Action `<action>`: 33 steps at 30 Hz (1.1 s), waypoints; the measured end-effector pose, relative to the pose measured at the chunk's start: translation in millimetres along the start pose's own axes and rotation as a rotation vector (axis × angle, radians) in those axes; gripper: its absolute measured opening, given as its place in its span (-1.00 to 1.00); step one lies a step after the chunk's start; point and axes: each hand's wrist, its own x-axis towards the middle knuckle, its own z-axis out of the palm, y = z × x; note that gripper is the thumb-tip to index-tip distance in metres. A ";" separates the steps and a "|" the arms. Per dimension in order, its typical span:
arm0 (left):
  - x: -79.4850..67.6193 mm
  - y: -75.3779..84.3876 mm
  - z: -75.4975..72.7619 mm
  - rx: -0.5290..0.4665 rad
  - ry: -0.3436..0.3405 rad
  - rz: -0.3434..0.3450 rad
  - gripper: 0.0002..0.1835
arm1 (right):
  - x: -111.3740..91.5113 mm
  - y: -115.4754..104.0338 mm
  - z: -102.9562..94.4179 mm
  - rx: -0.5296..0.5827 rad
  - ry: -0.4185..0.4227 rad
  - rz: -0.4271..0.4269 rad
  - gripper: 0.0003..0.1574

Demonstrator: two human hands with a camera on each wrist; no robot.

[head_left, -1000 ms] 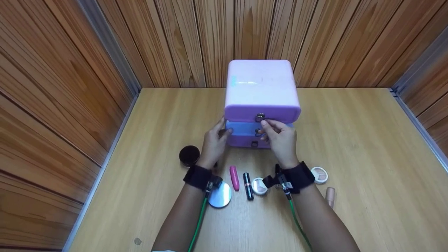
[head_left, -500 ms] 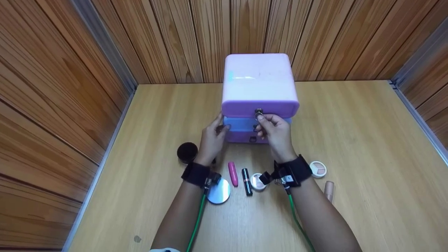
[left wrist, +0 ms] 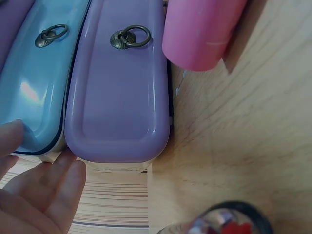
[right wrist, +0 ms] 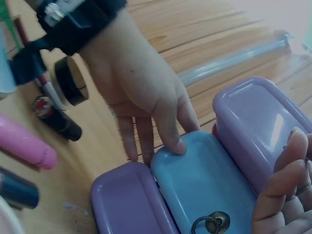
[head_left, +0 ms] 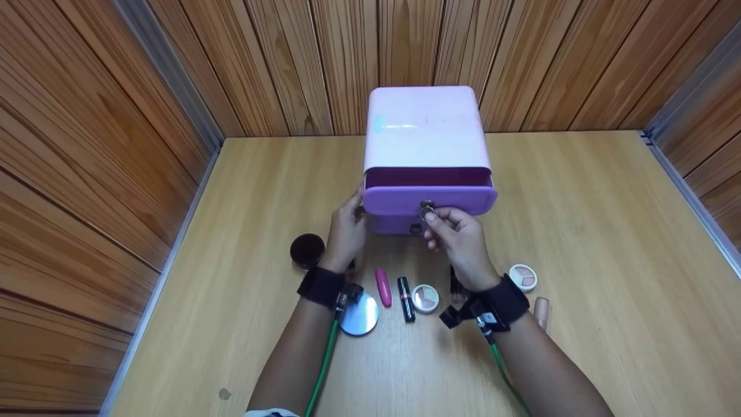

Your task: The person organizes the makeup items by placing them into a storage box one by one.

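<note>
Drawer box [head_left: 425, 127], glossy and round-cornered, stands at the far middle of the wood-grained table [head_left: 590, 243], its smooth purple top drawer [head_left: 393, 200] jutting toward the near side. The right hand [head_left: 462, 243] pinches that drawer's metal ring [head_left: 427, 206]; the left hand [head_left: 345, 234], fingers fairly straight, touches the box's left side.

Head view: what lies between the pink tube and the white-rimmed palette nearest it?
A slim black tube lies between the pink tube and that palette; it shows in the head view.
</note>
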 end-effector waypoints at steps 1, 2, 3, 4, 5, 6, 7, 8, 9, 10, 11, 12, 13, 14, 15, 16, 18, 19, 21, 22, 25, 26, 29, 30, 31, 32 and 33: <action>0.0 -0.4 -0.2 -0.004 0.000 0.011 -0.30 | -3.3 0.1 -0.3 -0.009 -0.007 -0.005 -0.81; 0.1 -0.5 -0.5 -0.014 -0.001 0.024 -0.31 | -6.3 0.1 -0.6 -0.018 -0.016 -0.014 -0.82; 0.4 -0.8 -0.8 -0.024 -0.003 0.038 -0.32 | -9.1 0.2 -0.8 -0.030 -0.026 -0.029 -0.82; 0.7 -1.4 -0.6 -0.034 -0.007 0.052 -0.34 | -12.2 0.6 -1.4 -0.042 -0.033 -0.044 -0.82; 1.0 -1.8 -0.5 -0.043 -0.010 0.064 -0.36 | -15.1 0.6 -1.7 -0.050 -0.042 -0.058 -0.82; 1.5 -2.1 -0.4 -0.055 -0.012 0.075 -0.37 | -17.7 1.0 -2.1 -0.056 -0.051 -0.070 -0.82; 1.8 -2.3 -0.5 -0.066 -0.014 0.082 -0.38 | -20.3 0.9 -2.3 -0.066 -0.060 -0.081 -0.82; 2.1 -2.5 -0.6 -0.074 -0.015 0.087 -0.38 | -22.6 1.1 -2.9 -0.076 -0.070 -0.090 -0.82; 2.4 -2.8 -0.9 -0.086 -0.016 0.088 -0.38 | -25.0 1.1 -3.3 -0.087 -0.077 -0.096 -0.82; 2.5 -3.1 -1.2 -0.100 -0.016 0.087 -0.37 | -27.5 1.0 -3.6 -0.095 -0.084 -0.093 -0.82; 2.6 -3.2 -1.5 -0.114 -0.018 0.087 -0.36 | -29.9 1.2 -4.0 -0.101 -0.089 -0.087 -0.81; 2.4 -2.9 -1.9 -0.132 -0.021 0.089 -0.35 | -32.4 1.3 -4.5 -0.106 -0.095 -0.081 -0.81; 2.1 -2.4 -2.3 -0.141 -0.026 0.091 -0.34 | -35.1 1.5 -5.0 -0.111 -0.100 -0.074 -0.81; 1.7 -1.4 -2.9 -0.149 -0.032 0.098 -0.33 | -37.8 1.7 -5.6 -0.119 -0.102 -0.064 -0.82; 0.2 3.0 -4.2 -0.159 -0.039 0.102 -0.32 | -40.7 1.7 -6.0 -0.121 -0.105 -0.057 -0.82; -1.1 7.4 -5.4 -0.161 -0.048 0.110 -0.31 | -43.7 1.5 -6.2 -0.123 -0.109 -0.050 -0.83; -4.3 17.0 -8.3 -0.165 -0.061 0.119 -0.30 | -48.9 1.7 -6.8 -0.126 -0.115 -0.043 -0.84; -5.6 22.1 -9.7 -0.164 -0.064 0.121 -0.30 | -51.1 1.5 -7.1 -0.128 -0.119 -0.044 -0.85; -7.9 31.2 -12.4 -0.163 -0.067 0.113 -0.30 | -55.1 1.0 -7.3 -0.121 -0.129 -0.049 -0.85; -8.1 32.2 -12.7 -0.167 -0.068 0.108 -0.31 | -57.1 1.0 -7.4 -0.120 -0.134 -0.052 -0.85; -8.8 34.8 -13.7 -0.169 -0.066 0.077 -0.34 | -62.5 2.1 -8.0 -0.112 -0.144 -0.063 -0.85; -8.7 35.1 -13.8 -0.170 -0.065 0.067 -0.35 | -64.2 2.2 -8.0 -0.115 -0.147 -0.068 -0.85; -6.3 27.6 -11.8 -0.168 -0.060 0.043 -0.37 | -68.2 3.0 -8.4 -0.125 -0.143 -0.071 -0.85; -4.9 22.8 -10.4 -0.167 -0.059 0.034 -0.37 | -69.3 3.2 -8.6 -0.129 -0.140 -0.069 -0.86; -3.3 17.7 -9.0 -0.166 -0.058 0.030 -0.37 | -70.3 3.4 -8.8 -0.129 -0.139 -0.066 -0.86; -1.8 12.9 -7.5 -0.163 -0.057 0.027 -0.37 | -71.2 3.3 -9.0 -0.126 -0.137 -0.063 -0.86; -0.2 8.4 -6.1 -0.160 -0.056 0.024 -0.37 | -71.8 3.8 -9.7 -0.122 -0.134 -0.061 -0.87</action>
